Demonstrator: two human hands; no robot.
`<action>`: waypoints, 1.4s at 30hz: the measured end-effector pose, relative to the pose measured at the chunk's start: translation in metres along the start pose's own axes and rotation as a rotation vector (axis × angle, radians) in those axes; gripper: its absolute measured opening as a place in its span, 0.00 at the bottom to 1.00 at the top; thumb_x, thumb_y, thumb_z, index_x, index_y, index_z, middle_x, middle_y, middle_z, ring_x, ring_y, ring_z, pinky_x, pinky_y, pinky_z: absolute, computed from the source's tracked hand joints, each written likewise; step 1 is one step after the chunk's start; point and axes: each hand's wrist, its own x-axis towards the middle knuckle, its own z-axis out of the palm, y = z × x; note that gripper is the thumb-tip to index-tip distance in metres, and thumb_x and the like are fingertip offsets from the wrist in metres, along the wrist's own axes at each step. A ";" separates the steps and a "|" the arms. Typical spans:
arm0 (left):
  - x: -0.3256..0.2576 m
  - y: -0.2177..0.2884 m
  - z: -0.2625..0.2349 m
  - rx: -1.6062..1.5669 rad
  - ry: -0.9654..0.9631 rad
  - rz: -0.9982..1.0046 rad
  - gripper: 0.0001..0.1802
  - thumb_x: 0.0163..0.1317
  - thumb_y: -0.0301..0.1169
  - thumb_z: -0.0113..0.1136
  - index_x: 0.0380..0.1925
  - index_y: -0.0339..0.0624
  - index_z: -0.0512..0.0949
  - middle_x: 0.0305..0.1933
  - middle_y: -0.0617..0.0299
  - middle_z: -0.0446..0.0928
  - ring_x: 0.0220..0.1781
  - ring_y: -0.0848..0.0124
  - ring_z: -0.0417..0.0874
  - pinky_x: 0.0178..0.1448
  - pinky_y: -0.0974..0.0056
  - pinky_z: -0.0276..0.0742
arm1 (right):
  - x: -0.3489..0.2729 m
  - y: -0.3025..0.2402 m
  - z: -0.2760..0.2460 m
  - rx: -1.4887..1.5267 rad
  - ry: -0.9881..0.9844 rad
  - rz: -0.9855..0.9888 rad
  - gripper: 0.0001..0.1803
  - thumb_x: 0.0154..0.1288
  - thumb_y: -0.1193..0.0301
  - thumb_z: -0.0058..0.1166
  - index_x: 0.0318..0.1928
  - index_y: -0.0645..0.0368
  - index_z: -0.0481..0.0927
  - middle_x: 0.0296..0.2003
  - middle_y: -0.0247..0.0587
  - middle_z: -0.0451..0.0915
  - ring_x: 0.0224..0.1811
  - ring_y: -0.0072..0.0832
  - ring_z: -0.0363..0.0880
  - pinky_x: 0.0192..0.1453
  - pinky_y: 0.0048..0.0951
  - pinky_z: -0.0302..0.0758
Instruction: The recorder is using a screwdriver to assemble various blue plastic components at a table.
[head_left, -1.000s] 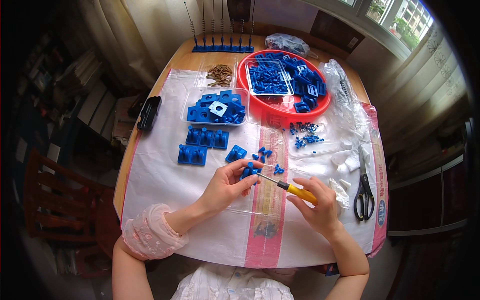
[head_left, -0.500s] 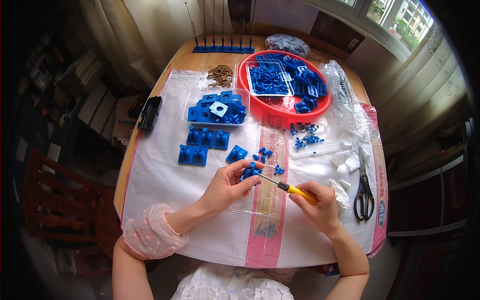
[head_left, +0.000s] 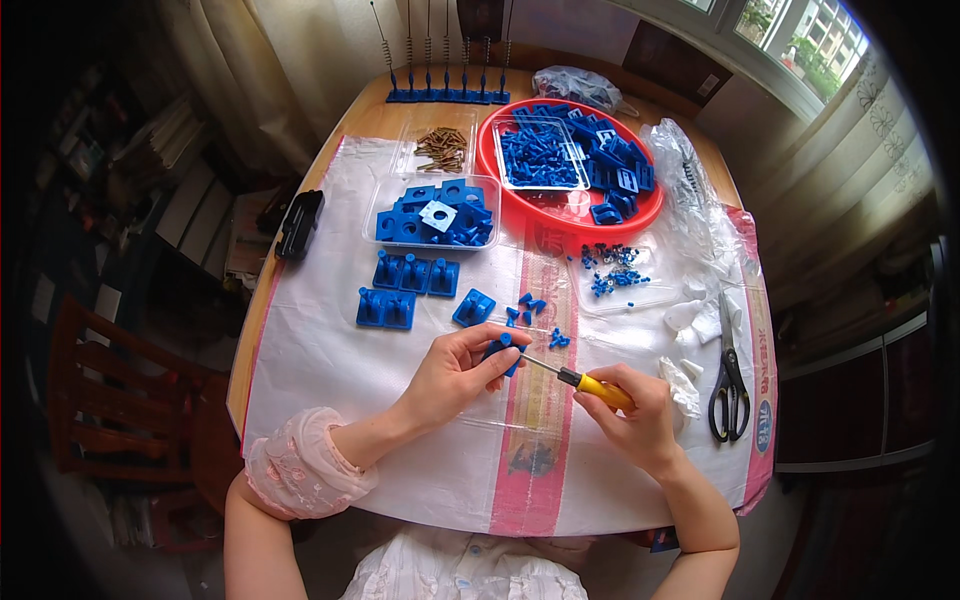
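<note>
- Gripping a small blue plastic part (head_left: pixel 503 350) between fingers and thumb, the left hand (head_left: pixel 455 375) is curled closed around it above the white sheet (head_left: pixel 320 370); most of the piece is hidden, only a moulded blue corner showing.
- The right hand (head_left: pixel 635 420) is closed on a screwdriver (head_left: pixel 585 382) with a smooth yellow handle, black collar and thin steel shaft; the shaft slants up-left and its tip meets the blue part at the left fingertips.
- The held part sits between the two hands, touching the left one, with the right hand a screwdriver's length off to its lower right.
- Under both lies a woven white plastic sheet with a pink stripe, spread over a wooden table (head_left: pixel 375 115).
- Just beyond the left hand sit finished blue blocks (head_left: pixel 415 272) with stubby pegs, matt and square-edged, and a few loose blue bits (head_left: pixel 532 305).
- Further back a clear tray (head_left: pixel 436 212) is heaped with blue square plates, beside a round red basin (head_left: pixel 570 205) holding more blue pieces.
- A small clear tray (head_left: pixel 440 148) holds brownish metal screws.
- Black-handled scissors (head_left: pixel 730 375) lie shut by the right hand, near crumpled white scraps (head_left: pixel 695 315).
- A row of thin springy rods on blue bases (head_left: pixel 445 95) stands at the far edge.
</note>
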 end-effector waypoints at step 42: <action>-0.014 0.081 -0.054 1.341 0.466 0.282 0.14 0.51 0.21 0.73 0.40 0.38 0.85 0.37 0.56 0.79 0.37 0.64 0.82 0.41 0.62 0.78 | -0.002 0.002 -0.002 0.086 0.021 -0.017 0.10 0.57 0.75 0.69 0.39 0.63 0.83 0.28 0.44 0.85 0.25 0.26 0.85 0.28 0.24 0.77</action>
